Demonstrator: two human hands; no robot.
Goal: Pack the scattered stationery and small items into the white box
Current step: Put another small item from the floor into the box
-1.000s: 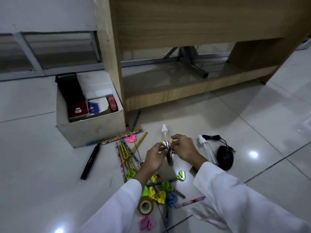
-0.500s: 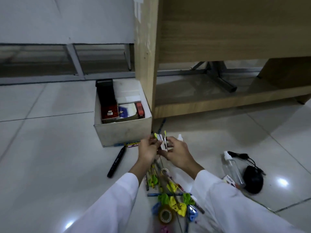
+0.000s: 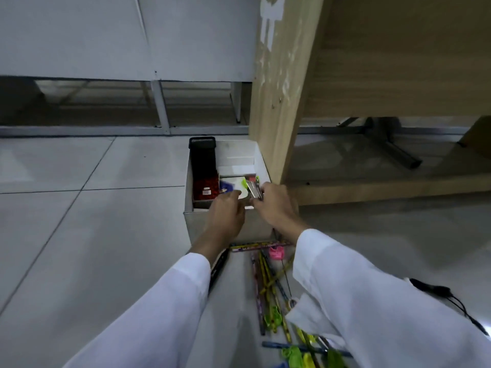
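I see right hand (image 3: pixel 273 205) pinching metal clip bundle (image 3: pixel 254 190) over white box (image 3: pixel 191 221); left hand (image 3: pixel 225 213) fingers straight, touching box contents

Both hands over the open white box (image 3: pixel 191 221) on tiled floor, box just beside a wooden desk leg (image 3: pixel 279 102). Right hand (image 3: pixel 276 208) grips a metal clip-like item (image 3: pixel 254 189) with green bits, over the box's right part. Left hand (image 3: pixel 227 211) beside it, fingers reaching in. Box contents: black mesh holder (image 3: pixel 202 155), red packet (image 3: pixel 205 188). Pencils (image 3: pixel 265 277) and pink item (image 3: pixel 276 253) on floor below box
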